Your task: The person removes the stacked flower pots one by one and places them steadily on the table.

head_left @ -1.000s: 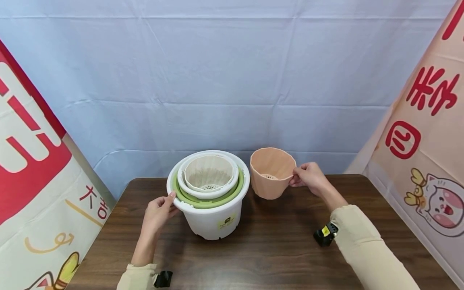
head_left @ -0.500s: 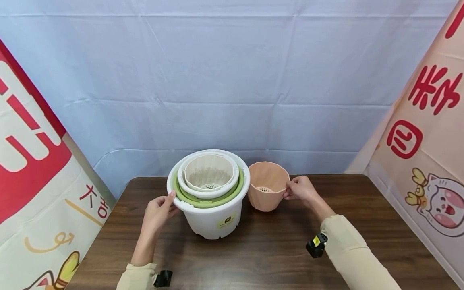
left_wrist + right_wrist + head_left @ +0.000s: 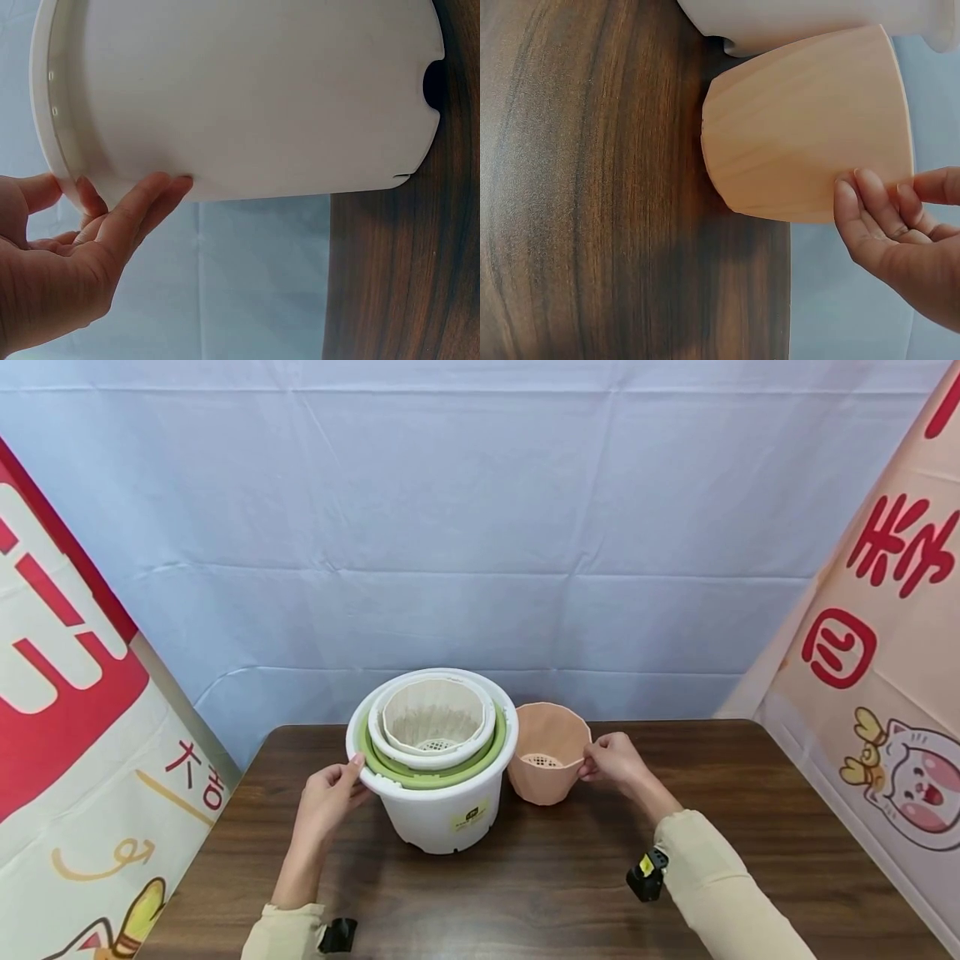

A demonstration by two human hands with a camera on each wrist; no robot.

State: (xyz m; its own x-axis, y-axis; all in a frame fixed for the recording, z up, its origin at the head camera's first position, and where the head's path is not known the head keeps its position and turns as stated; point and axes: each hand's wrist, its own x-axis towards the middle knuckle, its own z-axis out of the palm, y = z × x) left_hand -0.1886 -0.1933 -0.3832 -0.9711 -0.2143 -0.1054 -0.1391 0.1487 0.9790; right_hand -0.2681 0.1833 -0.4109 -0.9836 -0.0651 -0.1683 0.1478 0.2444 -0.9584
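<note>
A large white flower pot [image 3: 438, 818] stands upright on the table. Nested in it are a green pot [image 3: 427, 781], a smaller white pot [image 3: 486, 739] and a cream pot [image 3: 431, 714] with a holed base. My left hand [image 3: 327, 795] pinches the large pot's rim at its left side, thumb on top and fingers beneath against the wall. Close by on the right is an orange faceted flower pot [image 3: 543, 783], upright, with drainage holes inside. My right hand [image 3: 617, 762] pinches its rim on the right, fingertips [image 3: 870, 180] against the outer wall.
The brown wooden table [image 3: 495, 902] ends at a pale blue cloth backdrop [image 3: 480, 527]. Printed banners hang on the left [image 3: 67, 710] and right [image 3: 892, 693]. A black wrist camera [image 3: 647, 875] sits on the right sleeve.
My right hand has brought the orange pot down and to the left, from higher up to close beside the large white pot. My left hand has stayed at the rim.
</note>
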